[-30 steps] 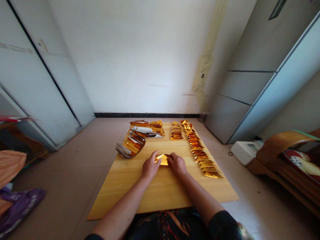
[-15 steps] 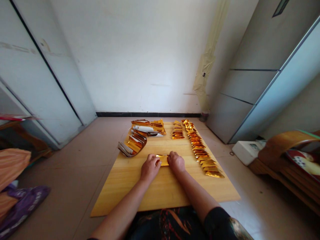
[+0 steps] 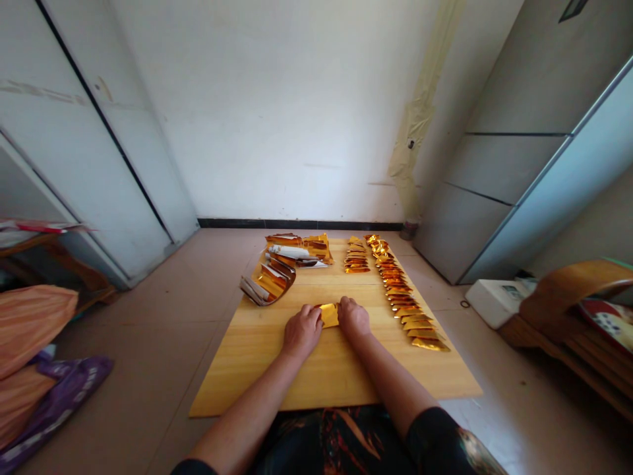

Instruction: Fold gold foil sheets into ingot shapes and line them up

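Note:
A small folded piece of gold foil paper [image 3: 329, 315] lies on the pale wooden board [image 3: 237, 376], pinched between my hands. My left hand [image 3: 302, 332] presses its left end, and my right hand [image 3: 353, 317] holds its right end. Beyond my right hand, a long row of folded gold foil pieces [image 3: 398, 293] runs along the board. A shorter stack of them [image 3: 357, 256] lies farther back. Nearer my left hand stands a curved row of foil pieces [image 3: 268, 284]. Behind it is a heap of gold foil [image 3: 316, 248] with a white paper roll [image 3: 289, 251].
The board rests on a tiled floor against a white wall [image 3: 277, 112]. A silver refrigerator [image 3: 514, 178] stands at the right, with a white box [image 3: 497, 302] and a wooden seat [image 3: 568, 297] near it. Orange and purple bags [image 3: 30, 369] lie at the left.
The whole view has shifted slightly right and upward with my head. My hands stay on the foil piece, and little else has visibly changed.

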{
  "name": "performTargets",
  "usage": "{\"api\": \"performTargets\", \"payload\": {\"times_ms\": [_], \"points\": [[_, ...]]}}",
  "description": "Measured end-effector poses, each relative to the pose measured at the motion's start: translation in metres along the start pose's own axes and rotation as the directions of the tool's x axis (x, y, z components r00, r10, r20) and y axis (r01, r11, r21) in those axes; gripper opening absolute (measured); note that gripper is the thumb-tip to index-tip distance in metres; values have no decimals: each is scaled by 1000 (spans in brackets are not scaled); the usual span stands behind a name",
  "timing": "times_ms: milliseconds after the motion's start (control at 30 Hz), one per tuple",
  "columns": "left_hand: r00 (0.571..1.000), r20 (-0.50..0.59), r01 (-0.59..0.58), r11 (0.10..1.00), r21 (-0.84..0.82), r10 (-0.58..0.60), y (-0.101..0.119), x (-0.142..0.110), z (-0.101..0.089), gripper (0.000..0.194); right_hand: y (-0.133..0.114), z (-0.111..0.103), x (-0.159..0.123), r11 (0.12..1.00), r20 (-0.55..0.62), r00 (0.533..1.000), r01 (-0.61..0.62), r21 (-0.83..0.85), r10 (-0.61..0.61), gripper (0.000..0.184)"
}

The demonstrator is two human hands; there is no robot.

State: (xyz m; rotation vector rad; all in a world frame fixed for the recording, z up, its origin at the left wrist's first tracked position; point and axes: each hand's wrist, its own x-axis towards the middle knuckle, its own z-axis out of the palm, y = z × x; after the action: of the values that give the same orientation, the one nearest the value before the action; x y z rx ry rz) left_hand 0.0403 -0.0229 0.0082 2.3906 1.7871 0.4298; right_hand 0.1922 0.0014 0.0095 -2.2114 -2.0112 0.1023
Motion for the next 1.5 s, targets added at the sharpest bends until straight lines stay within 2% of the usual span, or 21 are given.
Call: {"api": "performTargets", "payload": {"times_ms": [367,567,767,933,1133,1200,1333,1400,1500], "points": [[999,-28,31,997,71,-29,1,1,7,28,-5,-7,4,998,48,997,-55,-9,55,18],[999,-29,-41,996,74,43,2,1,6,30,-4,-9,2,996,24,996,-92,-1,92,18],[996,-15,-84,991,106,86,4,5,2,26,7,-9,-1,996,-36,996,-83,-20,82,22],[993,-49,-95,984,154,103,6,4,0,26,13,1,-2,999,-118,993,-2,-36,-3,13],[994,9,-111,984,136,111,9,1,-8,33,14,1,-2,996,-160,984,71,-55,-79,12],[994,30,-109,985,131,106,10,2,-10,33,12,-3,-3,985,-177,969,163,-64,-172,13],[993,50,-111,983,146,105,9,2,-12,31,5,-3,-13,910,-150,899,414,-20,-412,16],[994,35,-104,984,144,100,8,2,-11,33,1,1,-20,902,-131,899,427,57,-417,18],[995,12,-100,987,122,99,6,1,-9,33,0,3,-28,929,-107,939,340,149,-326,19]]}}
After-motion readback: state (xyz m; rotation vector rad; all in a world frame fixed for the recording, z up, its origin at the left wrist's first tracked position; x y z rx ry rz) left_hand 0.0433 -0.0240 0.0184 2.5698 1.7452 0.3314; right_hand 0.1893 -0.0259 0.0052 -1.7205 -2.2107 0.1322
